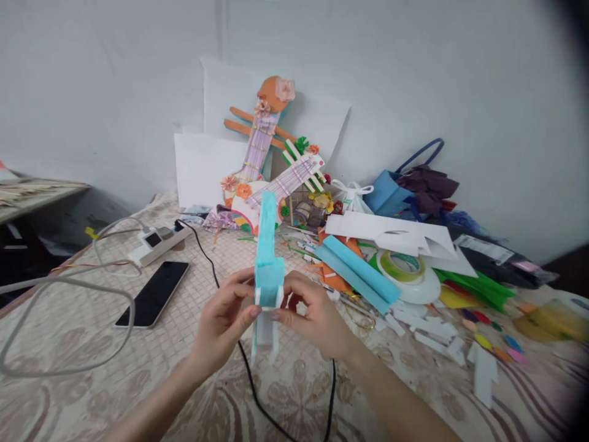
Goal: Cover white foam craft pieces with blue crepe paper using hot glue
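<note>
The left hand [225, 319] and the right hand [313, 316] are closed in a pinch, thumbs and fingers gripping a narrow, stepped piece with a turquoise face and white edges [269, 276] from either side near its lower part. The piece is held up between them, above the table, its slim turquoise end pointing away from the person; its pale near end is blurred. Beneath the piece spreads a beige, flower-patterned tablecloth [301, 393], where a thin black cable [248, 374] runs in a loop.

Just to the right of the piece lie a long, folded turquoise paper sheet [356, 273] and orange paper [334, 276]. Further right of it are a yellow-green ring of tape [400, 267], white paper offcuts [427, 328], bright green paper [478, 288] and small coloured oval cutouts [483, 342].

To the left of the piece, a flat black smartphone [154, 293] lies near a white power strip [159, 245], with a thick grey cable [69, 372] curling still further left.

Beyond the piece, two guitar-like paper models trimmed with flowers [260, 144] lean before white sheets [207, 169]. A light-blue bag with a dark blue handle [389, 193] sits beyond it to the right.
</note>
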`<action>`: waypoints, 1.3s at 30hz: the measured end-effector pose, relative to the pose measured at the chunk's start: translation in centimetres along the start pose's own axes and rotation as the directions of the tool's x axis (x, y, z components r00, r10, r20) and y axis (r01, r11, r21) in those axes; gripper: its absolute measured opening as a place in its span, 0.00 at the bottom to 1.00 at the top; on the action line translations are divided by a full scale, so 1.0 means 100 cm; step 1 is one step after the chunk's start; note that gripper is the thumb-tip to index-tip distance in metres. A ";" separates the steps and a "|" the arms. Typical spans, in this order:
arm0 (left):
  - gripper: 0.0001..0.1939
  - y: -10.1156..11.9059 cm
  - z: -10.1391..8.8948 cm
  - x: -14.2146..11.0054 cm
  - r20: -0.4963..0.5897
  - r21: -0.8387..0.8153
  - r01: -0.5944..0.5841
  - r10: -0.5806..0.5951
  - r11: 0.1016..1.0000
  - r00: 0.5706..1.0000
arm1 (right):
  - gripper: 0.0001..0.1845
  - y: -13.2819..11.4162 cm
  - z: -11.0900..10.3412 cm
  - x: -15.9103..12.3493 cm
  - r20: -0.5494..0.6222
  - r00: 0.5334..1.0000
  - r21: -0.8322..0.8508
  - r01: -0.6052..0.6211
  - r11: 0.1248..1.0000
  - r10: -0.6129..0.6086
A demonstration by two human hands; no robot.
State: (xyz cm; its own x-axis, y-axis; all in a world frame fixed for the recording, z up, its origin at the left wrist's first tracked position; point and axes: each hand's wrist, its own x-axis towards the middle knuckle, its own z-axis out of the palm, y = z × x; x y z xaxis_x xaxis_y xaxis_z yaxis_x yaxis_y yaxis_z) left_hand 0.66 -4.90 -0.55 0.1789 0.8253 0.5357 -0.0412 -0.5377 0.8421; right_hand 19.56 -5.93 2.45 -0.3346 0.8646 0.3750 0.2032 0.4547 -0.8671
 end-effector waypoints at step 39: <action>0.03 0.004 0.020 -0.013 0.094 -0.084 0.028 -0.020 0.996 0.995 | 0.13 -0.034 -0.032 -0.015 0.057 0.996 -0.155 -0.063 0.986 0.073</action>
State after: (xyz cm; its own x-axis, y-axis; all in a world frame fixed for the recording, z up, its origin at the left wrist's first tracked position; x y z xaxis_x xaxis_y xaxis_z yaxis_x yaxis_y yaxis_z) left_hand 2.39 -6.55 -1.03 0.2716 0.8156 0.5109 -0.1192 -0.4982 0.8588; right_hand 22.36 -8.09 5.86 -0.3705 0.8819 0.2915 0.3646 0.4267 -0.8277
